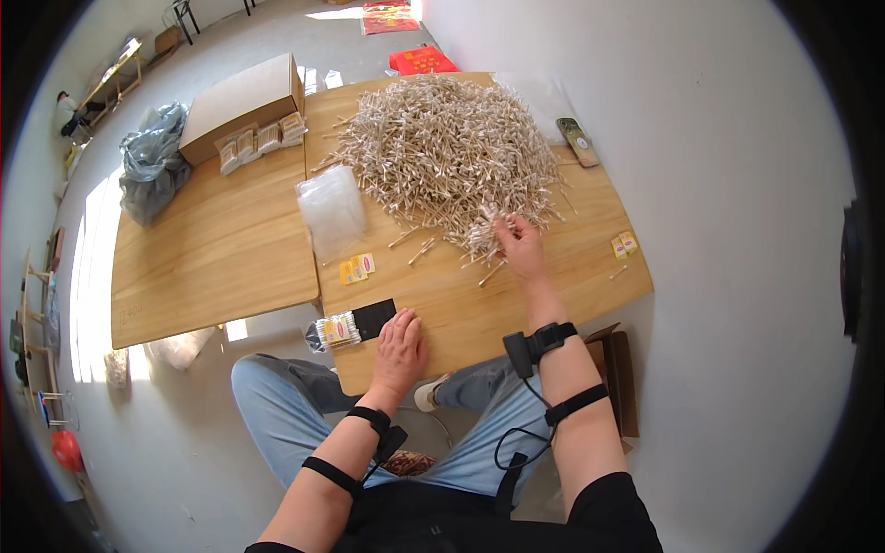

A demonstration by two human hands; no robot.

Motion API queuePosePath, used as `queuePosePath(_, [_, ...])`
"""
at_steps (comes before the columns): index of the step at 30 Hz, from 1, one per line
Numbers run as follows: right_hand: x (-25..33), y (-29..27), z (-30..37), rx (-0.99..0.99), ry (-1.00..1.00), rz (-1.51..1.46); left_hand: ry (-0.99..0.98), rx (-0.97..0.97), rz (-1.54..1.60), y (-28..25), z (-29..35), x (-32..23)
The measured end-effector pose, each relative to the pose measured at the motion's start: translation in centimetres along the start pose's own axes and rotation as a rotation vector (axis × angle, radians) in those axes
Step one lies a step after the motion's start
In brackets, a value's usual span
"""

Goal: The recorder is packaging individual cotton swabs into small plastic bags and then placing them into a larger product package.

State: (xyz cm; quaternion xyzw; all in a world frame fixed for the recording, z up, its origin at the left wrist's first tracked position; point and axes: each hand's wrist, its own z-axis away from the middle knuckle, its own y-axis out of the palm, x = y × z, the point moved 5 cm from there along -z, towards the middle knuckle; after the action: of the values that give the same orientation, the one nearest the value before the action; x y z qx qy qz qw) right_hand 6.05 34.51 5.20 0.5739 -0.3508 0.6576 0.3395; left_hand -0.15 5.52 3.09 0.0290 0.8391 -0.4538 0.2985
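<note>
Here, your right hand (pixel 521 247) is at the near edge of the heaped swabs (pixel 447 152), which cover the table's (pixel 470 313) far half. Its fingers are bent against the swabs; how tightly they close, you cannot tell. Your left hand (pixel 400 348) lies palm down at the near edge, fingers extended, close together, beside a black pad (pixel 374 319). A light pinch on swabs lying parallel should lift more cleanly than digging into the tangle, and keeping their tips level would help.

The swab pack (pixel 337 330), left of the pad, appears to overhang the left edge, so avoid nudging it. Bare wood lies between your hands and toward the near right corner; yellow cards (pixel 624 244) sit by the right edge.
</note>
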Motion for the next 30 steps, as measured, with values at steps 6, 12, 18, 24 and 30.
queuePosePath(6, [-2.0, 3.4, 3.6, 0.066, -0.111, -0.022, -0.015, 0.017, -0.007, -0.2, -0.1, -0.4])
queuePosePath(12, [-0.8, 2.1, 7.6, -0.095, -0.417, 0.574, -0.012, 0.015, -0.005, 0.2, 0.2, 0.1])
queuePosePath(18, [-2.2, 4.1, 13.0, -0.022, -0.383, 0.893, -0.027, 0.008, -0.014, 0.3, 0.3, 0.5])
queuePosePath(24, [-3.7, 6.7, 13.7, -0.037, -0.348, 1.056, -0.027, 0.010, -0.105, 1.0, 0.3, 0.7])
queuePosePath(30, [-3.9, 9.2, 13.0, 0.037, -0.366, 0.965, -0.042, 0.045, -0.122, 1.2, 0.6, 0.9])
